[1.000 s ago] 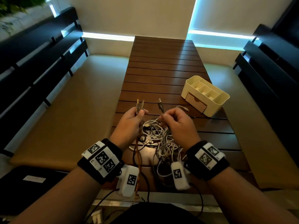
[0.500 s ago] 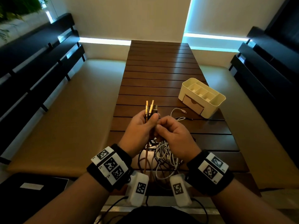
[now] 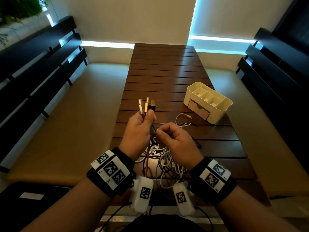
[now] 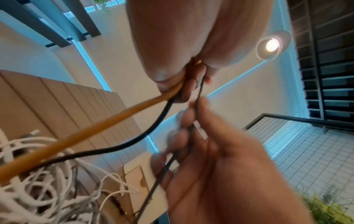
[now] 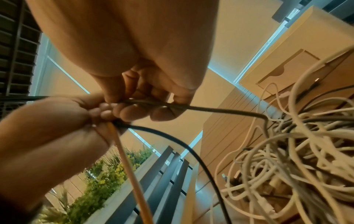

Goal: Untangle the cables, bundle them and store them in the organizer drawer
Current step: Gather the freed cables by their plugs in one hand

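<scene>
Left hand: while raised over the table (image 3: 167,72), the left hand (image 3: 139,129) grips upright cable ends (image 3: 146,104).
Right hand: the right hand (image 3: 177,141) pinches a thin dark cable (image 4: 193,125).
Cables: tangle (image 3: 165,161) lies beneath both hands.
Organizer (image 3: 217,106): far right, drawer closed.

Your way to the organizer (image 3: 222,108) crosses bare tabletop (image 3: 163,72); only a loose white cable (image 3: 181,117) lies before its drawer (image 3: 199,109).

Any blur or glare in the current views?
Head view: sharp, dim, wide-angle bending; light streak on the table. Left wrist: right hand motion-blurred, ceiling lamp flares. Right wrist: the white cable tangle is soft.
</scene>
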{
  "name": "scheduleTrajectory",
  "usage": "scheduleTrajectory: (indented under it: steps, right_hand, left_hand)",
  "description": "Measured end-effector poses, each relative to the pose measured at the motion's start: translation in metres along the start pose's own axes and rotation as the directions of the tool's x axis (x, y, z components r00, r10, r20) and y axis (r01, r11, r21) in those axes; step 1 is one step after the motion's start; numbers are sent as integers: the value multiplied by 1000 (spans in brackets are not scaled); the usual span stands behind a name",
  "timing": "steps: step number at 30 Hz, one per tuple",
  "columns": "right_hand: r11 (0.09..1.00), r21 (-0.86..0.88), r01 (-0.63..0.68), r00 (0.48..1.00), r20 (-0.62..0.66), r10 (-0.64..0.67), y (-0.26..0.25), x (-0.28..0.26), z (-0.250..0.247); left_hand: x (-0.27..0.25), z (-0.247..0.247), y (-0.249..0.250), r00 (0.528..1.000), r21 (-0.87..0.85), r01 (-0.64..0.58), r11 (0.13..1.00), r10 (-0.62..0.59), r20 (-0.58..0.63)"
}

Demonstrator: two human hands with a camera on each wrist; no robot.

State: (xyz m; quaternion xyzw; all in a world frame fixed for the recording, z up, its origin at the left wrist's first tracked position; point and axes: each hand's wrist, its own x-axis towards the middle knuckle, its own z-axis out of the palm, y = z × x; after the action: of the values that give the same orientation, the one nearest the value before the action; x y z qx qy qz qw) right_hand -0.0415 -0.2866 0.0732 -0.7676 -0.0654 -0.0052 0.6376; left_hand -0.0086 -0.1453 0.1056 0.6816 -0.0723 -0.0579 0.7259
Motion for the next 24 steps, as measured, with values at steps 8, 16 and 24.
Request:
scheduleTrajectory:
  steps: [8, 16, 24]
  right_hand:
    - [962, -199, -188, 977, 66, 205, 40, -11, -16]
    - [997, -67, 22, 999, -26, -24, -15, 5, -29]
    - [995, -43, 93, 989, -107, -98, -24, 6, -28]
  left_hand:
    - [5, 1, 17, 994, -335, 6, 942, -43, -103]
    - [6, -10, 9, 991, -89, 58, 994, -46, 127]
    - [6, -14, 17, 948, 165, -10, 986, -43, 314]
